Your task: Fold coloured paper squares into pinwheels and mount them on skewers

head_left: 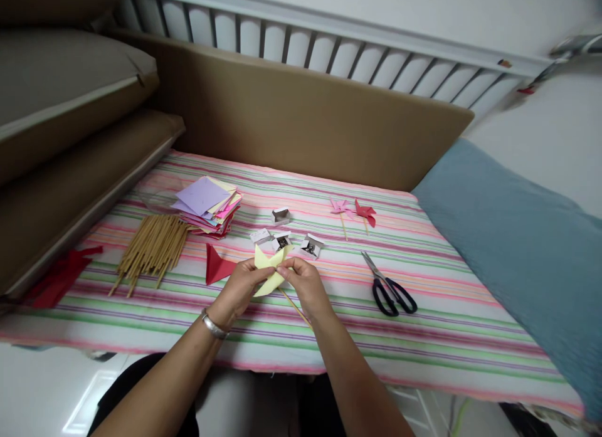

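A pale yellow paper pinwheel (268,286) is held between my two hands above the striped cloth. My left hand (242,283) pinches it from the left, thumb near its centre. From the right, my right hand (301,280) closes finger and thumb at the same centre. A thin wooden stick (295,308) slants down from the pinwheel, passing under my right hand. What lies between the fingertips is too small to make out. Just left of my hands rests a folded red paper piece (217,266). Beyond them stand small white boxes, one an open box (311,245) with small metal pieces.
Left lie a bundle of wooden sticks (153,246), a stack of coloured paper (204,199) and red scraps (63,277). Scissors (388,288) lie to the right, with a pink pinwheel (341,206) and a red pinwheel (365,212) behind. A brown padded panel (301,117) borders the back.
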`<state>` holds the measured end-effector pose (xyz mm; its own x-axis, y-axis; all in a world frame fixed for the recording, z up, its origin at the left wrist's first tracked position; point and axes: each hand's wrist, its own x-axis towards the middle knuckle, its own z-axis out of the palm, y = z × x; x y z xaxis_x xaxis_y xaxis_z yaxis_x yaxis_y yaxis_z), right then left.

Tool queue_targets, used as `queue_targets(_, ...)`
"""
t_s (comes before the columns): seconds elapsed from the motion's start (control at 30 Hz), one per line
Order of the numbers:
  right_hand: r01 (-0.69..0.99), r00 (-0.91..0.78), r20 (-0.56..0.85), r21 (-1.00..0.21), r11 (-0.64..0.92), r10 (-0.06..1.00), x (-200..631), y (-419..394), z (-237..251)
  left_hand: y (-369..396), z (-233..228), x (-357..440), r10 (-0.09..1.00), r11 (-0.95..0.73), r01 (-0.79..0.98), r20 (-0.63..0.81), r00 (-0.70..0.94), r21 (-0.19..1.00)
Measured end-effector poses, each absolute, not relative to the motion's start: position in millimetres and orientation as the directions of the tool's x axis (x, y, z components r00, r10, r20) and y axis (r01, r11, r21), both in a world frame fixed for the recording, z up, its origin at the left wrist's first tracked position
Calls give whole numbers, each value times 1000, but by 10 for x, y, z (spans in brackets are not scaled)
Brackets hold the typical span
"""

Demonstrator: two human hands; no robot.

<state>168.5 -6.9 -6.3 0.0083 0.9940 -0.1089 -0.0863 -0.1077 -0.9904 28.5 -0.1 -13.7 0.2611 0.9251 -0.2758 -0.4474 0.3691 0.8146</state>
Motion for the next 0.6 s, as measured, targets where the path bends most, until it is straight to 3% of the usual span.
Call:
queue_targets(0.17, -112, 20, -108, -988, -105, 994, 1685, -66, -45, -6, -92, 275, 919, 370, -440, -254, 301, 818)
queue_targets(0.6, -65, 90, -76, -995, -71, 993, 1656, -82, -8, 2, -159, 319, 932, 359, -427, -295, 209, 830)
